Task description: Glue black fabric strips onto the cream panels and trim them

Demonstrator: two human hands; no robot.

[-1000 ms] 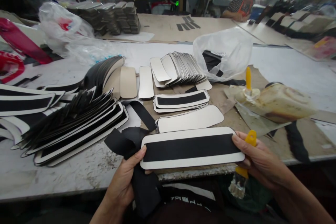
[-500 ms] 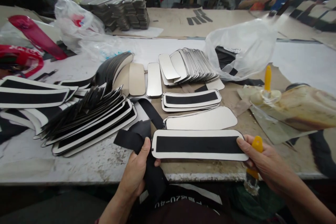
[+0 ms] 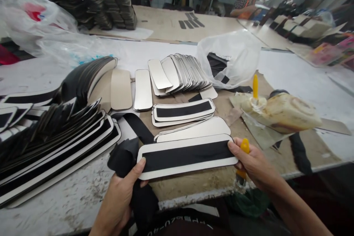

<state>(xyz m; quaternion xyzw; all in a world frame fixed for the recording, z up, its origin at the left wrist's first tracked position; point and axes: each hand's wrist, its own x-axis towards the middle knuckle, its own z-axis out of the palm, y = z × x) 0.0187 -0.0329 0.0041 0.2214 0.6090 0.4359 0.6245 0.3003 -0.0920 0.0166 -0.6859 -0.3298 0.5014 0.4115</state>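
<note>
A white panel with a black strip along its middle (image 3: 188, 156) is held between both hands above the table's front edge. My left hand (image 3: 121, 191) pinches its left end, with the thumb on top. Loose black strip material (image 3: 123, 156) bunches beside this hand and hangs below it. My right hand (image 3: 251, 158) grips the panel's right end and also has a yellow-handled brush (image 3: 245, 145) among its fingers, bristles downward. Just behind the panel lie plain white panels (image 3: 199, 129) and a small stack with black strips (image 3: 184, 110).
Black-striped panels (image 3: 61, 147) pile up at left. Behind stand more white panels (image 3: 185, 70) and a plastic bag (image 3: 243, 51). At right, a stained container (image 3: 293, 112) lies beside an upright yellow handle (image 3: 254, 86). A person (image 3: 246, 2) is across the tables.
The view has shifted, and the held panel now tilts up at its right end. My left thumb has moved from the black material onto the panel's left end.
</note>
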